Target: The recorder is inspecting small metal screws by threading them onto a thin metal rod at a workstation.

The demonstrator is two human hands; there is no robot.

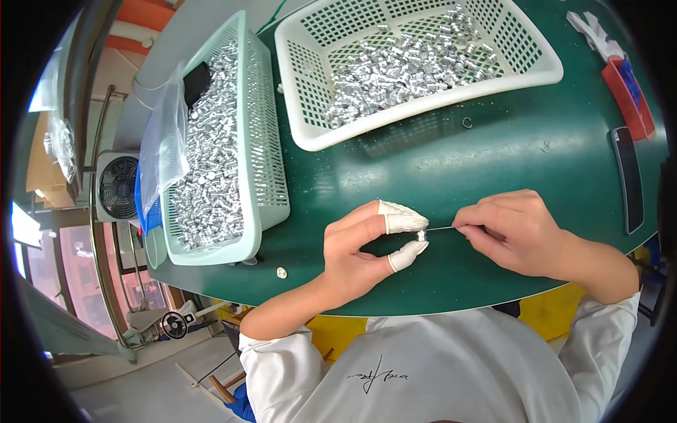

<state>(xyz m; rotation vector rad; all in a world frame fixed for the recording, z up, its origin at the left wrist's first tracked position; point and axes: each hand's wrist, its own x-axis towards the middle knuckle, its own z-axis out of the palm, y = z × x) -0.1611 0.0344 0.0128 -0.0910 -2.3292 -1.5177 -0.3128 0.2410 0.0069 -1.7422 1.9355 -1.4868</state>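
My left hand (363, 247) wears white finger cots on the thumb and finger, and pinches a small shiny metal part (422, 235) between them. My right hand (518, 233) is closed around a thin metal rod-like tool (443, 228). The thin end of that tool reaches left to the top of the metal part; whether it enters the part is too small to tell. Both hands are over the near side of the green table (451, 169). The end of the tool inside my right fist is hidden.
A white plastic basket (423, 99) at the back holds many small metal parts. To the left, a pale green basket (250, 141) is filled with similar parts, with a clear plastic bag (163, 151) over its edge. A phone (627, 180) and a red box (627, 99) lie at right.
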